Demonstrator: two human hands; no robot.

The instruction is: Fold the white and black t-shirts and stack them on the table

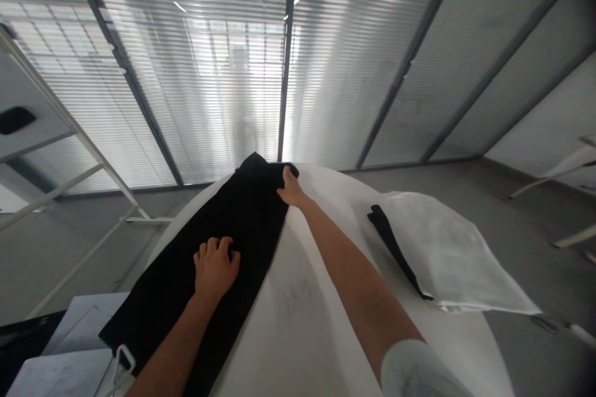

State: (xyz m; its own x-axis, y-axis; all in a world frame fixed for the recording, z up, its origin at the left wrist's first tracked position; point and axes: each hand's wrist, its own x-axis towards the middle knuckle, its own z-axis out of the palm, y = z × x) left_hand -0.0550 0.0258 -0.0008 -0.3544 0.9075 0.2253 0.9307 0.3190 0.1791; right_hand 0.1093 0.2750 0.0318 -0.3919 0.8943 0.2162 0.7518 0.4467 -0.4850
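Cloth (251, 217): black, lying lengthwise across the white tabletop (298, 335), stretching from about 11 o'clock towards 8.
Right hand (289, 189): pinching the far edge at 11 o'clock, thumb showing, other fingers mostly hidden; drawing gently outward should be keeping that corner flat.
Left hand (216, 267): resting palm down mid-cloth at 9 o'clock, loosely curled, gripping nothing visible; pressing lightly with a broader palm should be stopping slips and creases.
Rim: curving close beneath the far edge, so overreaching is probably risking a droop.
White cloth (433, 248): lying well apart at 3 o'clock.
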